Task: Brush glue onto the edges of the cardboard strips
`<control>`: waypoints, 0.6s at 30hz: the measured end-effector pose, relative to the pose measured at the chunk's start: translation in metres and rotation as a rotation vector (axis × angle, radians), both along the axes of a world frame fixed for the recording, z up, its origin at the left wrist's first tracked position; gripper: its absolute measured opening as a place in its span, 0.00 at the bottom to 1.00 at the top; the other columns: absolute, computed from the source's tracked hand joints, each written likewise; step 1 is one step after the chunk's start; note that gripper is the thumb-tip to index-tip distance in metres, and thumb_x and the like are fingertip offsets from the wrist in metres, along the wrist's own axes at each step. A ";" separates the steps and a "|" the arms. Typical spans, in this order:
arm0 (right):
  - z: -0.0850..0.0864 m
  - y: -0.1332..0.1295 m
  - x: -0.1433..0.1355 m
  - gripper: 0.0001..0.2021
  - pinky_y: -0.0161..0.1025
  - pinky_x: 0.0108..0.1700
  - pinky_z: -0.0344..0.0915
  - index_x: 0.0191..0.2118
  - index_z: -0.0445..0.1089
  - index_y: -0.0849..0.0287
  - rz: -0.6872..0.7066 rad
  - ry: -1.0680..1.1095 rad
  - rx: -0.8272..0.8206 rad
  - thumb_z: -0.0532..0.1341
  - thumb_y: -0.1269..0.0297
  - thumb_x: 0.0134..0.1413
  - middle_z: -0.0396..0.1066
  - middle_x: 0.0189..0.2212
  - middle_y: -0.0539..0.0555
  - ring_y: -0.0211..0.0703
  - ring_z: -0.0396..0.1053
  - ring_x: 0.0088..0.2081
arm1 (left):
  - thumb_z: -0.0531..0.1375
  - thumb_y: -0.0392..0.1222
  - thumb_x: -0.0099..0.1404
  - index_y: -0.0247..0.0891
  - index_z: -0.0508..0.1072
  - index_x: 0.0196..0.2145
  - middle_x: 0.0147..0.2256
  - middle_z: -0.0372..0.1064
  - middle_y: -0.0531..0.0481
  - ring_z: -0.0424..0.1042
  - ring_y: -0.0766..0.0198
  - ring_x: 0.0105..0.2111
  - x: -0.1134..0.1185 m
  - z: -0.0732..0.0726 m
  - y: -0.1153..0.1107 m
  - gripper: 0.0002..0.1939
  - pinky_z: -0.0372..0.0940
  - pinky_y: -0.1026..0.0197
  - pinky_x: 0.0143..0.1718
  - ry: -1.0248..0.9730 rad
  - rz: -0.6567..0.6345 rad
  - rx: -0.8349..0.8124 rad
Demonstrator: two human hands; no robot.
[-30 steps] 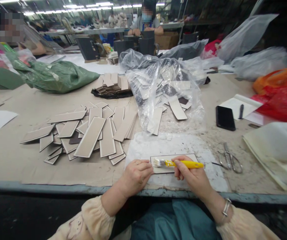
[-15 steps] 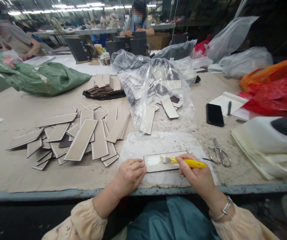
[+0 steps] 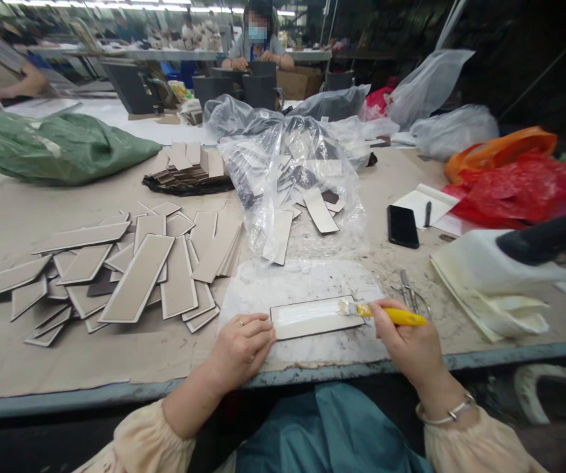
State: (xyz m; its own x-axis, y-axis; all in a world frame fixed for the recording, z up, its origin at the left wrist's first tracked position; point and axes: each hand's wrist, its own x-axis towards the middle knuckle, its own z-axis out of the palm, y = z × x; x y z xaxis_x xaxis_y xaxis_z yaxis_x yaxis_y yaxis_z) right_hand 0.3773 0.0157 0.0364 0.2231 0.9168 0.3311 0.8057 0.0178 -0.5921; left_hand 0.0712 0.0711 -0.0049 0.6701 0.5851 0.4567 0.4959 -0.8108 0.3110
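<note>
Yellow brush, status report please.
Right hand gripping yellow brush, bristles on pale strip. Left hand at strip's left end. White streaks along strip's upper part. Nothing seen blocking the brush.

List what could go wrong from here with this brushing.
The left hand touches the strip's left end, close to the wet-looking streaks, so fingertips might smear them.

The brush has its bristles near the right end; they could run over onto the white sheet.

The right hand works close to the scissors and might knock them.
</note>
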 end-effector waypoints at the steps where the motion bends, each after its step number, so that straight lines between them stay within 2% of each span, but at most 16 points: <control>1: 0.001 -0.001 0.000 0.14 0.37 0.28 0.63 0.33 0.69 0.58 -0.002 -0.013 0.007 0.54 0.54 0.62 0.71 0.23 0.51 0.41 0.70 0.23 | 0.57 0.35 0.65 0.40 0.75 0.39 0.38 0.76 0.50 0.72 0.60 0.46 0.000 0.000 0.000 0.08 0.69 0.56 0.48 0.004 0.002 -0.007; 4: 0.007 -0.004 -0.004 0.13 0.37 0.28 0.63 0.33 0.68 0.57 -0.015 0.045 0.003 0.55 0.54 0.61 0.68 0.20 0.50 0.40 0.68 0.21 | 0.57 0.35 0.64 0.40 0.75 0.38 0.38 0.75 0.50 0.72 0.60 0.47 -0.001 0.000 -0.001 0.08 0.68 0.56 0.49 0.016 0.004 -0.036; 7: 0.011 -0.003 -0.019 0.13 0.36 0.24 0.62 0.34 0.67 0.57 0.030 0.332 -0.079 0.55 0.53 0.61 0.64 0.16 0.47 0.38 0.64 0.19 | 0.57 0.35 0.64 0.40 0.75 0.37 0.38 0.75 0.50 0.72 0.60 0.47 -0.001 0.001 -0.002 0.07 0.67 0.55 0.49 0.026 0.005 -0.061; 11: 0.011 0.005 -0.047 0.14 0.33 0.19 0.60 0.35 0.66 0.58 0.186 0.684 -0.232 0.56 0.51 0.61 0.65 0.16 0.47 0.36 0.62 0.18 | 0.57 0.34 0.65 0.39 0.75 0.37 0.38 0.75 0.50 0.71 0.60 0.47 -0.001 0.002 -0.002 0.07 0.67 0.56 0.49 0.022 0.006 -0.077; 14: 0.007 0.011 -0.064 0.15 0.32 0.21 0.61 0.36 0.66 0.59 0.262 0.787 -0.310 0.57 0.51 0.60 0.66 0.18 0.47 0.35 0.62 0.19 | 0.57 0.34 0.65 0.39 0.75 0.38 0.38 0.75 0.50 0.71 0.60 0.47 -0.001 0.003 -0.002 0.07 0.66 0.56 0.49 0.018 0.003 -0.080; 18: 0.001 0.015 -0.071 0.15 0.33 0.22 0.62 0.38 0.66 0.59 0.320 0.790 -0.390 0.56 0.51 0.61 0.68 0.19 0.48 0.36 0.63 0.19 | 0.58 0.34 0.65 0.39 0.75 0.36 0.37 0.75 0.51 0.71 0.61 0.45 0.000 0.003 -0.002 0.06 0.67 0.56 0.48 0.008 0.004 -0.071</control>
